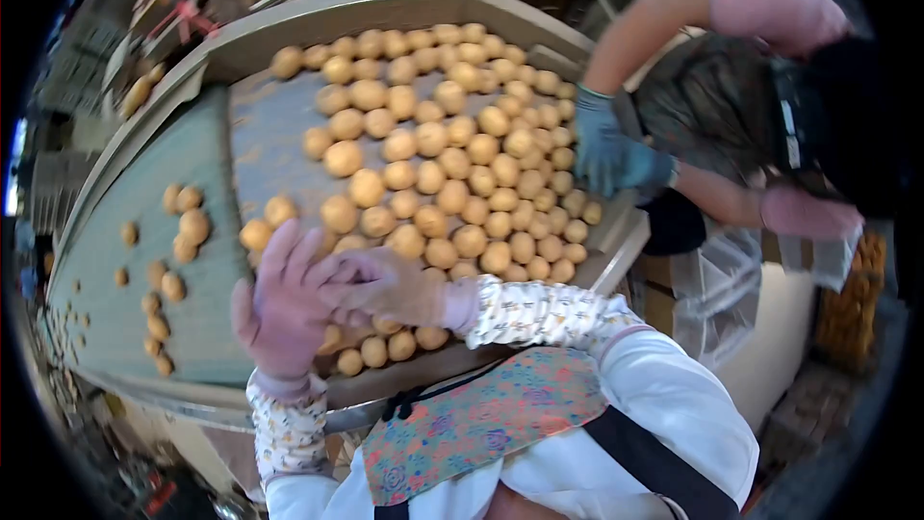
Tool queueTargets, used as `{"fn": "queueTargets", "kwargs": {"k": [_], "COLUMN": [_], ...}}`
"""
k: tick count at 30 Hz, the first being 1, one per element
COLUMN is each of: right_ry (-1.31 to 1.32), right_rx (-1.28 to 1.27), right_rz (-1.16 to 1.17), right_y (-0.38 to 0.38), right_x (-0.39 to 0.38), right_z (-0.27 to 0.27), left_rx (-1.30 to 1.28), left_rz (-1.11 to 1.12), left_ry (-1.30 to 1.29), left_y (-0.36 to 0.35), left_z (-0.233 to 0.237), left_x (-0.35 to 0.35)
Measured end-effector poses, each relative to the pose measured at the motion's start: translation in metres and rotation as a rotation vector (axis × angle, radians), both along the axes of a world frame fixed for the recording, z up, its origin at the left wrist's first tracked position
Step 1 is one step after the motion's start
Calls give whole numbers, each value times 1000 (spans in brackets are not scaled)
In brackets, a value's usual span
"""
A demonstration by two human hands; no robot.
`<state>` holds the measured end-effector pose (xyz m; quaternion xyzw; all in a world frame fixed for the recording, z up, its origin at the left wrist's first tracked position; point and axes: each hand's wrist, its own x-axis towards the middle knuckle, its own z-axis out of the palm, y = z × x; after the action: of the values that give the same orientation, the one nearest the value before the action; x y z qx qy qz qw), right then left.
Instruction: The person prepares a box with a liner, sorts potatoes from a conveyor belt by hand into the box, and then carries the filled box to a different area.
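Note:
My left hand [284, 303], in a pink glove, is raised over the near edge of the sorting table with its fingers spread, holding nothing. My right hand [390, 287], also gloved, has its fingers pressed together against the finger side of my left hand; what they pinch is too blurred to tell. Under and beyond both hands, many round yellow-brown potatoes [452, 196] cover the grey table surface [274, 149]. A few potatoes [374, 351] lie just below my right hand, by the near rim.
At left, a green conveyor belt [207, 303] carries scattered potatoes. A co-worker's gloved hands [621, 159] rest at the right edge of the potatoes. A raised metal rim [366, 2] bounds the far side. Clear plastic bags [717, 279] hang at right.

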<state>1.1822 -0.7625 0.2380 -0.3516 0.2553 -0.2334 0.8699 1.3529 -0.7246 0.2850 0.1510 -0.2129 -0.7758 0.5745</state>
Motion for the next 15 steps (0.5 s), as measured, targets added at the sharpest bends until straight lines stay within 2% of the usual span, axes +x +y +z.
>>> {"fn": "queueTargets", "kwargs": {"k": [3,6,9,11,13,14,15], "right_ry": [-132,46,13,141,492,773,836], "right_rx": [-52,-102,-133,-571,-988,-1178,-1165], "right_rz": [-153,-134,-207,-322,-488,-584,-649], "right_y": [12,16,31,38,40,35,27], "right_x": [7,-14,-21,-42,-72,-96,-132], "right_z": [-6,22,23,28,23,14,12], "left_rx": [-11,-11,-34,-39,-27,-6,-24], "left_rz": [-37,-81,-134,-207,-275,-267,-273], "left_ry": [-77,-93,-110,-179,-297,-420,-553], "left_y": [3,3,7,7,7,7,5], "left_z": [0,8,8,11,8,7,9], "left_x": [-2,-6,-10,-16,-17,-19,-23]}}
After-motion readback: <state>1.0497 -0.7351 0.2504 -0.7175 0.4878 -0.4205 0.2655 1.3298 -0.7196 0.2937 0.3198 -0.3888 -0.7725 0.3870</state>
